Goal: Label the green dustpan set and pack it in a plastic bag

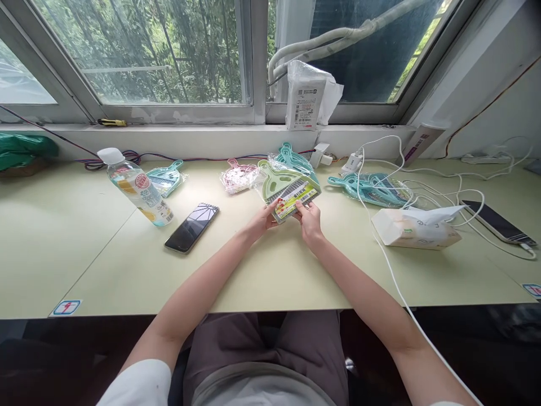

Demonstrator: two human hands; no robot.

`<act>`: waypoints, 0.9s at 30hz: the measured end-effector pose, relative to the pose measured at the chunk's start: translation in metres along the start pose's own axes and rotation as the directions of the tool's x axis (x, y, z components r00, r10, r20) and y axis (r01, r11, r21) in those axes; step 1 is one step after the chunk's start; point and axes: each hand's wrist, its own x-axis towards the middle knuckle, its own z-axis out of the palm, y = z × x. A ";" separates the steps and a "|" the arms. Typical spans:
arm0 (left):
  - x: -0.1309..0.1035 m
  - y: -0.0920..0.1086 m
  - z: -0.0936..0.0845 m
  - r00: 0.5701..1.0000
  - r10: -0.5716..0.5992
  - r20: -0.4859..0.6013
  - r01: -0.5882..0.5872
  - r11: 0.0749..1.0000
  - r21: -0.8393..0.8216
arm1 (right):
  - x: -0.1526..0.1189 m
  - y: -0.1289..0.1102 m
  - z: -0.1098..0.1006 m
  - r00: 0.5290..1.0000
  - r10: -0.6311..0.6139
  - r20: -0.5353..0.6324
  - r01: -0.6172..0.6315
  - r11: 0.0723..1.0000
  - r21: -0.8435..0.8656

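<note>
Above the table, both hands hold a light green mini dustpan-and-brush set (275,181) in clear wrap, with a yellow-green label card facing up. My left hand (262,220) grips its lower left edge, with the thumb on top. On the lower right side my right hand (310,221) pinches it, thumb over the label; the fingers underneath are partly hidden. Just behind lies a wrapped teal dustpan set (298,160), partly covered by the green one. A pink dustpan set (239,176) rests left of it, and another teal set (164,177) farther left. More teal dustpan sets (372,188) lie to the right.
A drink bottle (137,189) and a phone (192,228) are on the left of the table. At right are a tissue pack (416,228), a dark device (499,221) and tangled white cables (386,254). A white box (306,104) stands on the windowsill, beside a screwdriver (112,122) farther left.
</note>
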 end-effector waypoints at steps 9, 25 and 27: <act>0.002 0.010 -0.011 0.975 0.185 -0.120 -0.205 0.961 -0.185 | -0.005 0.002 0.007 0.994 0.059 0.090 -0.058 0.998 -0.019; -0.011 0.000 0.022 0.991 0.116 -0.073 -0.125 0.982 -0.141 | 0.000 -0.019 -0.002 0.985 -0.153 0.083 0.158 0.986 -0.060; -0.012 -0.002 0.024 0.993 0.104 -0.052 -0.110 0.985 -0.133 | 0.001 -0.018 -0.003 0.985 -0.157 0.076 0.164 0.982 -0.090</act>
